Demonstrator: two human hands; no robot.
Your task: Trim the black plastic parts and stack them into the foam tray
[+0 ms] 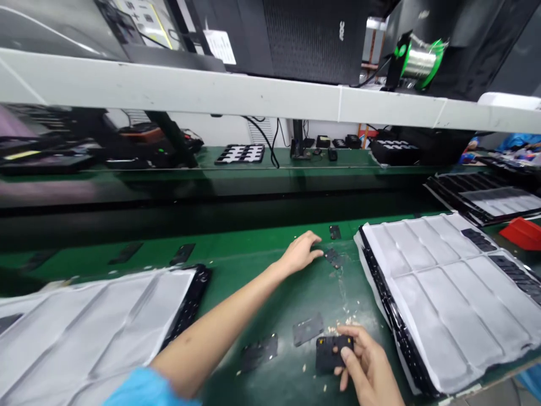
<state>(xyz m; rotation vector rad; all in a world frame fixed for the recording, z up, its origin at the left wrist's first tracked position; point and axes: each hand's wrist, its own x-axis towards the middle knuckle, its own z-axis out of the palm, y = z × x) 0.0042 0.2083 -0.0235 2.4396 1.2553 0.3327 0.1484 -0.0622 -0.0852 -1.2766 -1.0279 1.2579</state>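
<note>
My left hand (301, 252) reaches forward over the green bench, palm down with fingers loosely curled, its fingertips just short of a small black plastic part (333, 257). Another small black part (335, 232) lies a little farther back. My right hand (367, 365) is near the front edge, thumb and fingers closed on a black rectangular part (330, 353). Two flat dark pieces (308, 329) (259, 353) lie on the mat just left of it.
A stack of black trays under white foam sheet (448, 293) sits at the right, another foam-covered stack (84, 332) at the left. A dark conveyor (211, 214) runs across behind the mat. A red bin (524, 232) stands far right. Small crumbs are scattered on the mat.
</note>
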